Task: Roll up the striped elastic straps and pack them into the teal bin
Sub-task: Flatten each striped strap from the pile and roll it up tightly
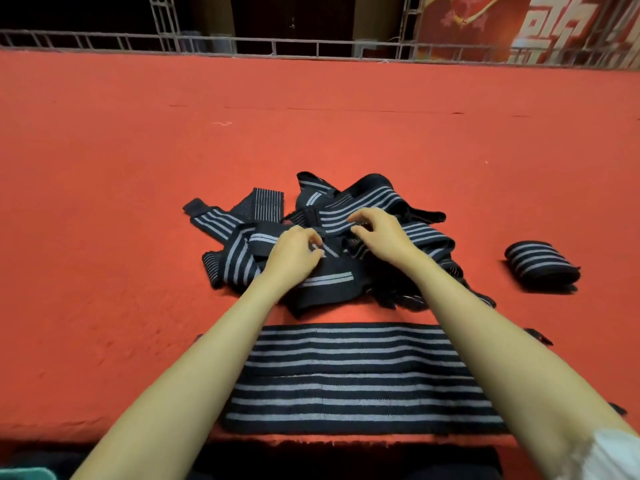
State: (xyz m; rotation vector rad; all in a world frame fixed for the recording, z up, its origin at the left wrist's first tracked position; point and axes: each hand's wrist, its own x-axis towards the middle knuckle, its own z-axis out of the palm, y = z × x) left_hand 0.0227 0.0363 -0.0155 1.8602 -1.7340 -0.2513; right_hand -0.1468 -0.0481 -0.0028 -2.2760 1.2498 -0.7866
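A tangled pile of black straps with grey stripes (363, 202) lies in the middle of the red cloth. My left hand (294, 251) and my right hand (379, 233) both rest on top of the pile, fingers curled and pinching strap fabric at its centre. Two straps (349, 375) lie flat side by side near the front edge, between my forearms. One rolled strap (540, 266) sits alone to the right of the pile. A sliver of the teal bin (24, 473) shows at the bottom left corner, below the table edge.
The red cloth-covered surface (138, 150) stretches far to the back and both sides. A metal railing (311, 48) runs along its far edge, with a red banner (502, 26) behind it on the right.
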